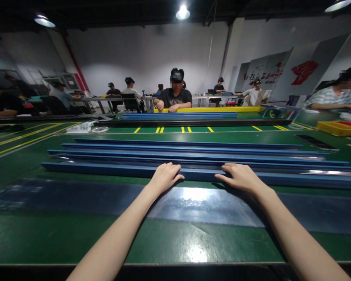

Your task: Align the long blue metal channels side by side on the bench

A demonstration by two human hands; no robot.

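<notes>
Nearest of the blue rails is a long, straight channel-shaped one lying across the bench. My left hand grips it left of centre, fingers over the top and thumb on the near side. Farther right, my right hand holds the same rail in a similar way, with its fingertips hidden behind the edge. Just beyond it, several more blue rails lie side by side. A clear, shiny plastic strip lies flat between my forearms and the rail, running across most of the view.
The green bench top carries yellow tape marks. Farther back are a black rail, more blue rails and a yellow rail under a co-worker's hands. A phone and a yellow tray lie at right.
</notes>
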